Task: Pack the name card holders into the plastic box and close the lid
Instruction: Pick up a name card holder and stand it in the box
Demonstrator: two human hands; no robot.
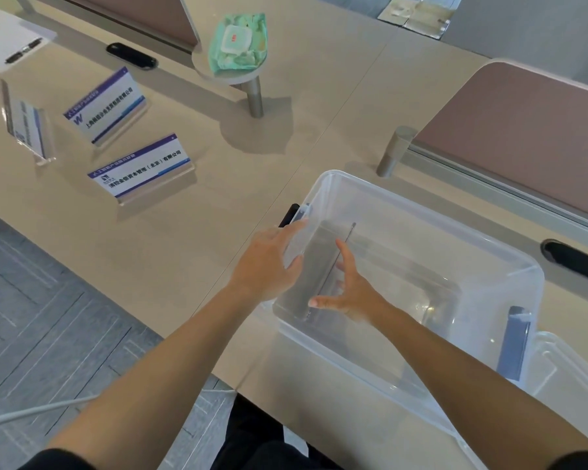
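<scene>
The clear plastic box [431, 212] stands open at the centre right of the table. A clear name card holder [319, 262] stands on edge inside it, along the left end wall. My left hand [265, 266] reaches over the left rim, with fingers and thumb on the holder. Inside the box, my right hand [353, 293] has thumb and forefinger spread along the holder's thin edge. Three more holders with printed cards stand on the table to the left: a near one [140, 167], a middle one [106, 106] and a far-left one [28, 127]. The clear lid [567, 385] lies at the box's right.
A blue latch [513, 340] hangs on the box's right end. A green wet-wipe pack [240, 42] sits on a round stand behind. A pen [22, 50] lies on paper at the far left. Brown desk dividers [523, 130] run along the right. The table edge drops to grey floor [48, 317] at the lower left.
</scene>
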